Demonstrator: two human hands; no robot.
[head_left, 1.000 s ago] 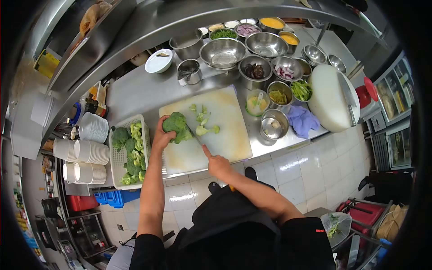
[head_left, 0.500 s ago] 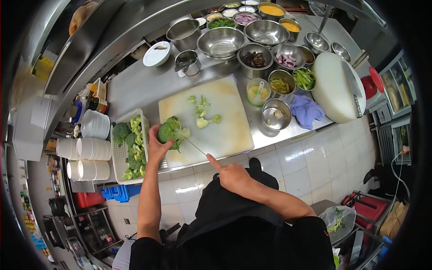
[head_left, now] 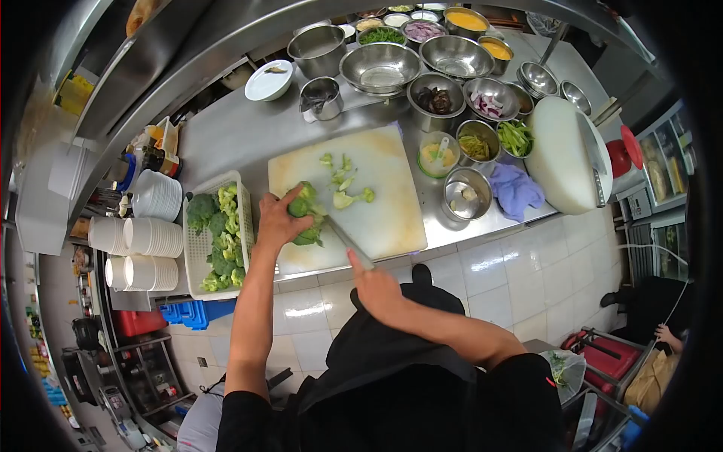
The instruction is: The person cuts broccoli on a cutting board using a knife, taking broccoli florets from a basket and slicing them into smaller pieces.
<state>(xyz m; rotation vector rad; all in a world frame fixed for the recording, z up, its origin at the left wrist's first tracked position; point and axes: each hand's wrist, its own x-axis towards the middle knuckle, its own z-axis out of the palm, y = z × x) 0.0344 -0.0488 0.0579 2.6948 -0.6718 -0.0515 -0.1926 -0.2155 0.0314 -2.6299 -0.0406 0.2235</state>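
— In the head view, why's the left hand (head_left: 279, 220) there?
— Likely to steady the broccoli head (head_left: 304, 203) on the cutting board (head_left: 388, 181); the grip is curled round it, thumb and fingers apart by its width.
— And the right hand (head_left: 379, 292)?
— Closed on the knife (head_left: 351, 242), index finger forward, probably for control. The blade meets the broccoli.
— The basket (head_left: 195, 260)?
— Beside the board, probably for easy reach.

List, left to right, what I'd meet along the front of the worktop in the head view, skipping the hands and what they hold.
Stacked white bowls → basket of broccoli → cutting board → steel pot → purple cloth → thick white block.
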